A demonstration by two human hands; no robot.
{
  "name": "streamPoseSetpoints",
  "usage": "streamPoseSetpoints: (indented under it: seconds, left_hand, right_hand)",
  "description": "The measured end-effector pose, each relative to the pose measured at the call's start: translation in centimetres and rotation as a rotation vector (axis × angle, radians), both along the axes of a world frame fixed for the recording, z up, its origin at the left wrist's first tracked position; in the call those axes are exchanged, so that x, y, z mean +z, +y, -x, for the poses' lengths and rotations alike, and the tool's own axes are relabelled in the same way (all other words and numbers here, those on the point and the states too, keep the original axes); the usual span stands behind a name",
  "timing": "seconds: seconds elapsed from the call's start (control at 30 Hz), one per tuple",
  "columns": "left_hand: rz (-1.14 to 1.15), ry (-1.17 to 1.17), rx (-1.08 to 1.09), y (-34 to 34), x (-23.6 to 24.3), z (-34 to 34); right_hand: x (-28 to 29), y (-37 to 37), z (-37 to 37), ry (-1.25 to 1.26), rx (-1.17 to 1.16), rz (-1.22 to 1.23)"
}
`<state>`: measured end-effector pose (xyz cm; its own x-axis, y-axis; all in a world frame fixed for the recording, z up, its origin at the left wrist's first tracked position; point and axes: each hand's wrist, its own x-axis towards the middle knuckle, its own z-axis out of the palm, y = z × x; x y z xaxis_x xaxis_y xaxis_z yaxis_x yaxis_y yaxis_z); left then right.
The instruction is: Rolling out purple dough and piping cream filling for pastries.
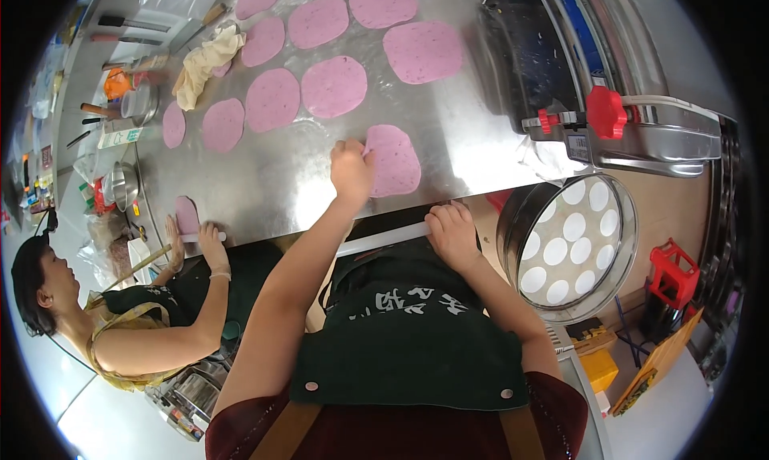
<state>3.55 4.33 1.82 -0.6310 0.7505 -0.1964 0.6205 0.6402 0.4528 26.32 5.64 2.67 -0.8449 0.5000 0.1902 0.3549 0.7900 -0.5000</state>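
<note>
A flat pink dough round (394, 162) lies near the table's front edge. My left hand (352, 172) is closed at its left edge, the fingers curled on the rim of the dough. In front of my apron, along the table edge, runs a smooth white rolling pin (384, 241). My right hand (454, 230) is wrapped round the right end of this pin. Farther back on the steel table (280, 172) several similar dough pieces lie spread out, among them one round (334, 87) just beyond my left hand.
At left a co-worker's hands (212, 248) work a small dough piece (187, 216) with a rolling pin. A crumpled cream cloth (210, 64) lies at the back left. A machine with red knobs (606, 112) stands at right, above a round steamer (513, 252) holding white paper discs.
</note>
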Motion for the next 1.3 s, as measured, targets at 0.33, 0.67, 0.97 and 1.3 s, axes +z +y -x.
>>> streamPoseSetpoints:
  seconds: [0.33,0.67,0.97,1.3]
  left_hand:
    - [-0.349,0.174,-0.203,-1.2,1.4,-3.1]
    - [-0.368,-0.168,-0.119,-3.0,3.9,-5.8]
    - [-0.591,-1.109,0.506,-3.1,8.5,-2.4]
    - [-0.938,-1.218,1.115,-6.2,-1.5,7.5]
  right_hand:
    - [0.9,0.6,-1.4,-0.026,0.061,0.048]
    - [0.6,0.6,-1.2,-0.045,0.108,0.065]
    - [0.6,0.7,0.0,-0.063,0.182,0.063]
    - [1.6,0.8,3.0,-0.093,0.325,0.036]
